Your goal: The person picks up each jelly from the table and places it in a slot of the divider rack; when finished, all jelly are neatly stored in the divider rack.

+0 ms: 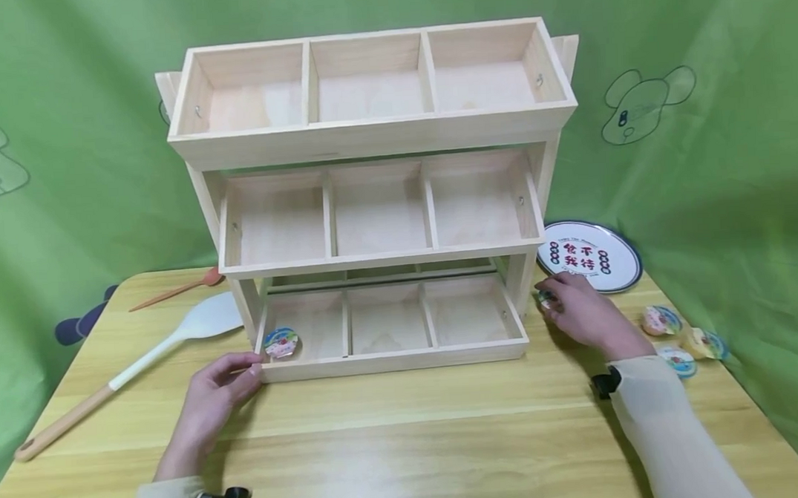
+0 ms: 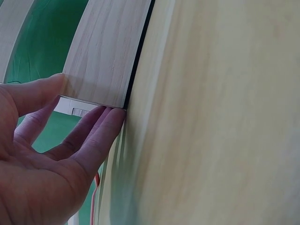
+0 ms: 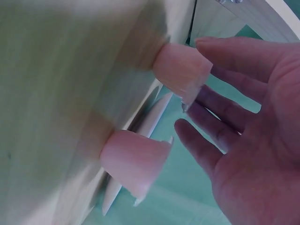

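Observation:
A three-tier wooden rack point(image 1: 374, 139) stands on the table, each tier split into three compartments. My left hand point(image 1: 214, 394) grips the left front corner of the bottom tray point(image 1: 390, 362), thumb at its upper edge and fingers at its end. Inside that tray's left compartment lies a jelly cup point(image 1: 281, 343) with a printed lid. Beside the rack's right leg, my right hand point(image 1: 585, 311) pinches a pink jelly cup point(image 3: 180, 68) between thumb and fingers; the cup touches the table. Another pink jelly cup point(image 3: 136, 159) stands close by in the right wrist view.
Several jelly cups point(image 1: 678, 359) sit right of my right forearm. An oval plate point(image 1: 606, 236) with red characters lies behind my right hand. On the left are a white spatula point(image 1: 208, 317) with a wooden handle and an orange utensil point(image 1: 173, 292). Green cloth point(image 1: 67, 144) hangs behind.

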The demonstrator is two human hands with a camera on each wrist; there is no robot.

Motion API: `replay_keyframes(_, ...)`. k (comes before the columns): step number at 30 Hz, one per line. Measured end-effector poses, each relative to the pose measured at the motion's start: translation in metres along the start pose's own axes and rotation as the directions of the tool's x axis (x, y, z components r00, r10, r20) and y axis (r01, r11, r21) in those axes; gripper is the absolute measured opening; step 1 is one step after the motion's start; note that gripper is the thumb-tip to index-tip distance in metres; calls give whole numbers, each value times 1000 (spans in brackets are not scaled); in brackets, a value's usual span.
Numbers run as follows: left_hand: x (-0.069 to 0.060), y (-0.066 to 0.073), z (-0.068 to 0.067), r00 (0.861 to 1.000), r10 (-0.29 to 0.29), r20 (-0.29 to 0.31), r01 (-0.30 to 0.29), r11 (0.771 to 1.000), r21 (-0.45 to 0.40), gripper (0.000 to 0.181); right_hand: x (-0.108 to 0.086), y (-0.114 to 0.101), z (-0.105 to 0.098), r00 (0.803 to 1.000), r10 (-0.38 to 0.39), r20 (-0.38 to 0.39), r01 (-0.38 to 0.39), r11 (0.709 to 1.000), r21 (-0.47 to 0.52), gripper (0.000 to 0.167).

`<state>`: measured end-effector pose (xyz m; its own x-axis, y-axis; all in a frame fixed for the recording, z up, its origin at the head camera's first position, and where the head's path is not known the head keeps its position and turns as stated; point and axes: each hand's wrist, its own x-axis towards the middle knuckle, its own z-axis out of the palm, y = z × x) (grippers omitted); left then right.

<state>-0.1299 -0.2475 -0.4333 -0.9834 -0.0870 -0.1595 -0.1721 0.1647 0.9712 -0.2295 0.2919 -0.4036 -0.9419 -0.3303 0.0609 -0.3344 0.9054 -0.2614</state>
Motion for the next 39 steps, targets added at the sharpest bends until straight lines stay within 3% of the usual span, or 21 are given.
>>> replay_keyframes(15,0,1,2,1000,-11,-12,11,1000,12,34,-9,0,-9,1000,8,-10,-8,999,31,44)
replay_keyframes(39,1,1,0,1000,-3,-1,3,1000,26,35,-35,-29,-29,1000,-13,2,13,1000,4,44)
